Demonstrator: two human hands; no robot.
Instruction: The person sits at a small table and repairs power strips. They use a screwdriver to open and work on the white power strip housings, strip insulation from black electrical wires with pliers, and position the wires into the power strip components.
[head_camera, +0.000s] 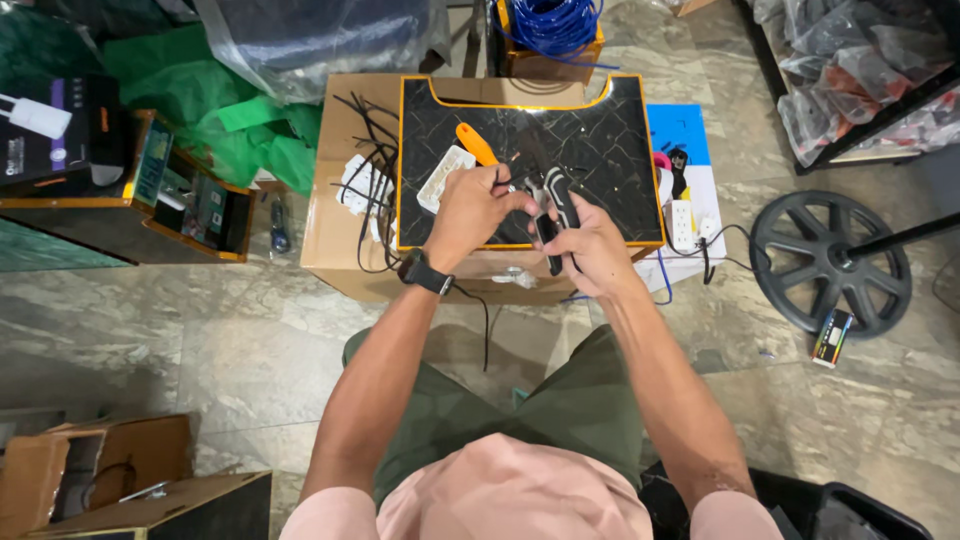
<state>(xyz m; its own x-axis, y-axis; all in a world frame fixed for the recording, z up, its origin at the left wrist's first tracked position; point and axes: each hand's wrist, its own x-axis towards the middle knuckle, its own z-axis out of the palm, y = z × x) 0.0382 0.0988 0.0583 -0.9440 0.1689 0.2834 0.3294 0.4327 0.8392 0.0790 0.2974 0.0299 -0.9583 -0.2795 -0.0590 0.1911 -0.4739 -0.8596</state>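
My right hand (592, 245) grips the black-and-grey handles of a crimping tool (556, 212) over the near edge of a black marble-patterned board (610, 140). My left hand (470, 205), with a black watch on its wrist, pinches a thin black cable (487, 320) at the tool's head; the cable hangs down toward my lap. On the board just behind my left hand lie an orange-handled tool (475, 143) and a white rectangular socket plate (443, 177).
The board rests on a cardboard box (340, 240) with loose black cables (372, 150) and white parts at its left. A coil of blue cable (553, 22) sits behind. A white power strip (682, 224) lies right, a black wheel-shaped stand base (828, 262) further right, open boxes left.
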